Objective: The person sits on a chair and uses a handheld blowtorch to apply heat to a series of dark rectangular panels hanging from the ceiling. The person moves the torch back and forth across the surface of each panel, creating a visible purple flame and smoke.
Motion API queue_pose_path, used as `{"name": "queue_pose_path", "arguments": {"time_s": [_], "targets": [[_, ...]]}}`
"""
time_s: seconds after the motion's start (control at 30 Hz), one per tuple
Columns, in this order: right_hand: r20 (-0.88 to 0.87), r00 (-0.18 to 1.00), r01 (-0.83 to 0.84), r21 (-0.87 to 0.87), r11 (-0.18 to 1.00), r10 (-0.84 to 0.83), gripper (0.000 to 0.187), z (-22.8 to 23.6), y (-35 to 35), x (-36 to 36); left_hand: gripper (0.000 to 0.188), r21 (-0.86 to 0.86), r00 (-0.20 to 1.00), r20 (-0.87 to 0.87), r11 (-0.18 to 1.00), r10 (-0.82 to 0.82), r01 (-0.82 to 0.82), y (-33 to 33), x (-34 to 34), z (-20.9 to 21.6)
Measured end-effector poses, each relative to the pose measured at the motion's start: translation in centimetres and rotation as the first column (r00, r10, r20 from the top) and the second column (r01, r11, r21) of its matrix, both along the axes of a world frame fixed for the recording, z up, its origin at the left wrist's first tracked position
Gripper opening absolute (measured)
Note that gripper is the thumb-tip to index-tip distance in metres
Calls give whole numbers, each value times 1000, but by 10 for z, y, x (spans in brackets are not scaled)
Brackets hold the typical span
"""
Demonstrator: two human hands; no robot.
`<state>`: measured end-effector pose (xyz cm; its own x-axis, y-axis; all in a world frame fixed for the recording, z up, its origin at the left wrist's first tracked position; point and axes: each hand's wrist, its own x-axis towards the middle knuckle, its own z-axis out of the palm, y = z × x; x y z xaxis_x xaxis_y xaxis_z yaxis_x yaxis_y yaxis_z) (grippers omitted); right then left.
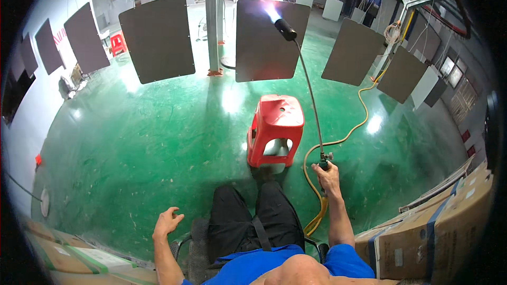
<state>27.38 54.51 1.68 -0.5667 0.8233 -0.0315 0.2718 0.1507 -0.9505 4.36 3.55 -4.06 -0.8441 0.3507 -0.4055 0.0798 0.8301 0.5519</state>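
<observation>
My right hand (329, 178) is wrapped round the handle of a gas torch (285, 29). Its long thin metal tube runs forward and up to a black burner head, and a blue-white flame (271, 12) comes out of it. The flame lies over the upper part of a hanging dark grey panel (264, 53); I cannot tell whether it touches the surface. A yellow hose (346, 138) loops on the floor by the torch handle. My left hand (168, 222) is raised at the lower left, holding nothing, with loosely bent fingers apart.
A red plastic stool (281, 113) stands ahead of my knees. More panels hang on both sides, such as one (158, 39) at left and one (353, 53) at right. A metal post (212, 21) rises behind them. Cardboard boxes (406, 250) sit at lower right.
</observation>
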Motion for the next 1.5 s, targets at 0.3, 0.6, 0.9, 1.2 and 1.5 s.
{"name": "queue_pose_path", "arguments": {"time_s": [0.3,0.6,0.9,1.2,1.5], "targets": [[172,984,-69,118,991,48,26,-8,-15,-8,53,-1,1000,8,1000,11,-11,1,1,6],[338,934,-107,-38,994,114,31,-49,-22,17,54,-61,999,43,998,8,-5,8,3,13],[443,874,-210,-25,977,199,46,-79,-25,9,55,-91,999,44,996,8,-4,9,3,15],[447,879,-179,-18,984,168,43,-75,-30,-4,54,-38,999,43,999,7,-5,4,2,10],[407,912,-23,-55,998,43,35,-73,-16,30,55,-37,999,51,999,11,-9,6,2,11]]}}
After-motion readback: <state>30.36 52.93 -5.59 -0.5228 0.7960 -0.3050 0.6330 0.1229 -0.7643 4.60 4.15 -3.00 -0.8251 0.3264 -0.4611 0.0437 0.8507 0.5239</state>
